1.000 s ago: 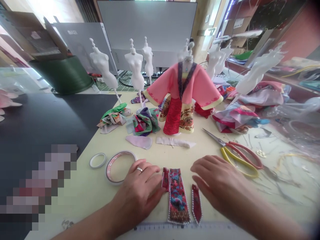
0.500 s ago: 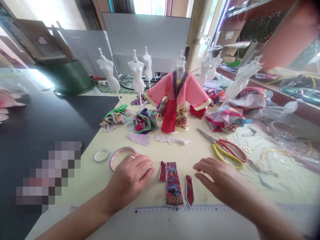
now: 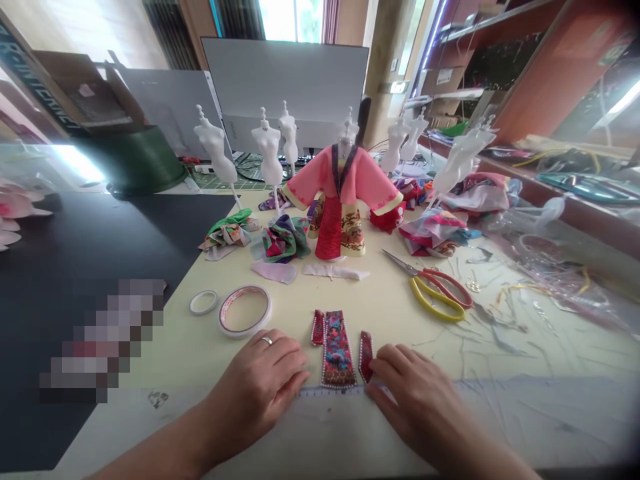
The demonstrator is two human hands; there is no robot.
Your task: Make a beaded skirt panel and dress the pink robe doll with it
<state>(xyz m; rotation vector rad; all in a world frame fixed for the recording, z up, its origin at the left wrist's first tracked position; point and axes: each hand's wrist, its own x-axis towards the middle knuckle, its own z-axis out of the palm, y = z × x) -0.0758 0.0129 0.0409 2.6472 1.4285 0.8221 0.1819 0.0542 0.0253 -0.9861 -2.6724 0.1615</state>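
Two open hands are working at the near edge of the table: the left hand, palm down and ringed, is resting just left of the strips, while the right hand is curving against the lower end of the rightmost strip, perhaps touching it, with neither one gripping anything. Three bead-edged brocade strips are lying side by side, their lower ends meeting one ruler. Squaring those ends along the ruler and pressing with flat fingers, clear of the beads, would probably keep the strips aligned. Beyond them, two rolls of tape are lying on the pale yellow table, and scissors with red and yellow handles are resting to the right, though they may be two stacked pairs. Two pale fabric scraps are lying farther on, four heaps of patterned fabric are piling up around them, and seven white doll mannequins are standing behind, one wearing a pink robe over a red and cream skirt.
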